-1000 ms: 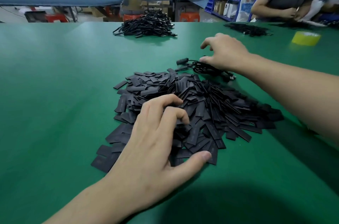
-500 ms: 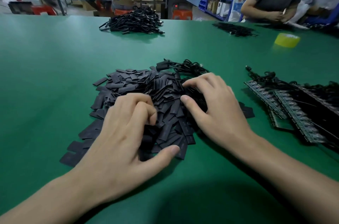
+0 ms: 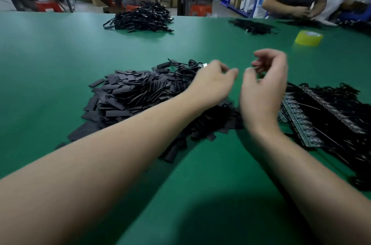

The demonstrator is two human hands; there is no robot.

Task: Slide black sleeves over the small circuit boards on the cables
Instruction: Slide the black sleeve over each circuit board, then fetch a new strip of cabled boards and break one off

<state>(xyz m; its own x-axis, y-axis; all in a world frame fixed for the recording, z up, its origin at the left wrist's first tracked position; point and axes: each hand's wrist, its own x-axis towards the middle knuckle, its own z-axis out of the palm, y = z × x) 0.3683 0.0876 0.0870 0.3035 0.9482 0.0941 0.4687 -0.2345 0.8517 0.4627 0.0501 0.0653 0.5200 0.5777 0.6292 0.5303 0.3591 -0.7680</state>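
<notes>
Left hand, above the sleeves, is too blurred to tell its grip; right hand hangs loosely curled, empty. Boards on cables lie right of the sleeves, cut by the frame edge; green table spreads left.

Your left forearm reaches in from the lower left and your right forearm from the lower right, bringing the two hands close together but not touching. Your left hand lies back up, thumb and forefinger stretched towards the other hand; blur hides whether they pinch anything. Your right hand stands more upright, its fingers loosely hooked above the thumb with a gap between and nothing seen in them.
</notes>
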